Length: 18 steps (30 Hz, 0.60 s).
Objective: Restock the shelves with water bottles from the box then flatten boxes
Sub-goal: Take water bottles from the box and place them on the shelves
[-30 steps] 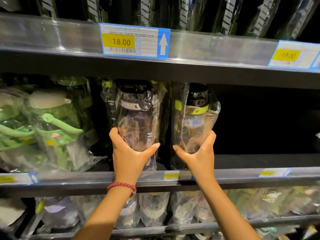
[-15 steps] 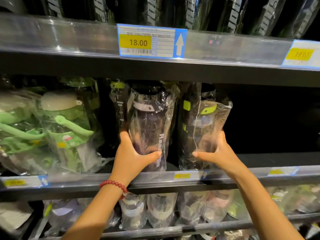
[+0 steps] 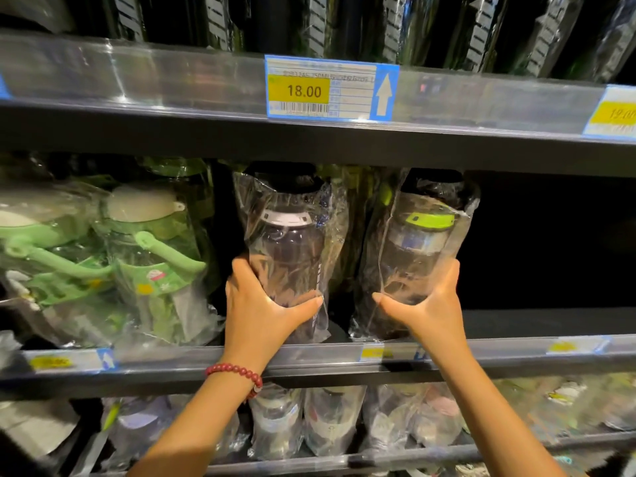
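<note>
Two water bottles stand side by side on the middle shelf, each sealed in a crinkled clear plastic bag. A left hand, with a bracelet of dark red beads at the wrist, grasps the purple-tinted bottle low on its body, thumb across the front and fingers round the left side; this bottle has a black cap and a pale collar, and white lettering runs down its side (too bent by the bag to read). A right hand wraps the lower part of the lime-capped bottle, whose smoky clear body carries a bluish band below the lid. Above them, the shelf edge holds a blue-framed price tag reading 18.00 on yellow, with a barcode and a white up-arrow; another yellow tag at the far right reads 19.0 before the frame cuts it off. Left of the held pair sit bagged green bottles with rounded cream lids and soft green straps.
</note>
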{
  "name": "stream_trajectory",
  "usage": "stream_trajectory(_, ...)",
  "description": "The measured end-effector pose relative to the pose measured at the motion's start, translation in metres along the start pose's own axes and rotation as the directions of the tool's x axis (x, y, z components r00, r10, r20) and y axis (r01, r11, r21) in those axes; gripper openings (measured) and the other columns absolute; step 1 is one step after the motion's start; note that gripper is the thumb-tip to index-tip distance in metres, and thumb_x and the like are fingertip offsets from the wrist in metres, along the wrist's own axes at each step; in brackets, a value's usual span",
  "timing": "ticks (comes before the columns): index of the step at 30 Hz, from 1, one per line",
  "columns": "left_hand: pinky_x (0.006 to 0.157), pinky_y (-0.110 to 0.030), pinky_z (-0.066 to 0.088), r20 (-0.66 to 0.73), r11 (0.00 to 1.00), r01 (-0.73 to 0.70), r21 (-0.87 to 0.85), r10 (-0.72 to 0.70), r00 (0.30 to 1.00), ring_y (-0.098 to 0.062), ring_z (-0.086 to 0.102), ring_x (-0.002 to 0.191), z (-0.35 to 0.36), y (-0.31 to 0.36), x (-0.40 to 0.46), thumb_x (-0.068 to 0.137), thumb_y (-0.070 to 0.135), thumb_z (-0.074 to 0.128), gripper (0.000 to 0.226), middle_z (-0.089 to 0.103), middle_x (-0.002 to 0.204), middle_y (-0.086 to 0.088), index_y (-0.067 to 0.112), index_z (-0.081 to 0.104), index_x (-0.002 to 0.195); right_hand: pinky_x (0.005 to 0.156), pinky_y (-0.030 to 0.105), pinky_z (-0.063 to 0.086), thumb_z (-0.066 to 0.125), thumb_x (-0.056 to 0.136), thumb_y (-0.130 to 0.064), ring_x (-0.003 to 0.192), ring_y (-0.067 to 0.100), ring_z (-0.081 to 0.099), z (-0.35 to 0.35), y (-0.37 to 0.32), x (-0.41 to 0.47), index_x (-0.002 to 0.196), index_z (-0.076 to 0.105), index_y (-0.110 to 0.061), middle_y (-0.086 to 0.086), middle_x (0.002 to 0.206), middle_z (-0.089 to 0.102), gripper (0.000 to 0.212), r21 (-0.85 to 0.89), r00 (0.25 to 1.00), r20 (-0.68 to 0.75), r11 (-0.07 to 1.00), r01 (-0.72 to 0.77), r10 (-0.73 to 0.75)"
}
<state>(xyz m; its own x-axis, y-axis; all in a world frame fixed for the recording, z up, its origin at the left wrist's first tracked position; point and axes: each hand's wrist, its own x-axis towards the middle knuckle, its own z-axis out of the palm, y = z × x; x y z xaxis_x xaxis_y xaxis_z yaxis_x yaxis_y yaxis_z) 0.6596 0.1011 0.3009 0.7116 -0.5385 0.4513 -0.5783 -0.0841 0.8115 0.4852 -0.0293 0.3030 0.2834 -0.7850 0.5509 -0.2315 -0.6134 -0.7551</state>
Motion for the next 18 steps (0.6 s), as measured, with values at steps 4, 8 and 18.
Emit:
stream_trajectory(4, 0.085, -0.032, 0.043, 0.007, 1.0, -0.012, -0.019, 0.013, 1.0, -0.02, 0.048, 0.107, -0.01, -0.006, 0.002, 0.05, 0.041, 0.089, 0.076, 0.047, 0.106, 0.003, 0.024, 0.032, 0.096, 0.071, -0.009, 0.027, 0.09, 0.059, -0.017, 0.089, -0.011, 0.036, 0.02, -0.011, -0.005, 0.111, 0.026, -0.019, -0.029, 0.102, 0.032, 0.083, 0.007, 0.998, -0.016, 0.998, 0.058, -0.058)
stream_trajectory(8, 0.091, -0.027, 0.038, -0.004, 0.999, 0.0, -0.048, 0.0, 1.0, -0.017, 0.046, 0.114, -0.013, -0.013, 0.002, 0.051, 0.04, 0.089, 0.081, 0.045, 0.114, 0.007, 0.029, 0.032, 0.107, 0.077, 0.004, 0.035, 0.09, 0.057, -0.033, 0.098, 0.001, 0.043, 0.038, -0.01, -0.01, 0.112, 0.031, -0.014, -0.012, 0.104, 0.044, 0.083, -0.033, 0.998, 0.05, 0.999, 0.04, -0.039)
stream_trajectory(18, 0.102, -0.038, 0.042, 0.065, 0.999, 0.007, -0.047, -0.004, 0.998, -0.016, 0.047, 0.12, -0.016, -0.024, -0.007, 0.047, 0.057, 0.083, 0.098, 0.048, 0.127, 0.004, 0.022, 0.037, 0.127, 0.098, 0.026, 0.036, 0.087, 0.059, -0.04, 0.119, 0.008, 0.036, 0.025, -0.002, -0.012, 0.118, 0.02, -0.036, -0.021, 0.118, 0.035, 0.089, 0.009, 0.963, 0.261, 0.997, -0.078, 0.073)
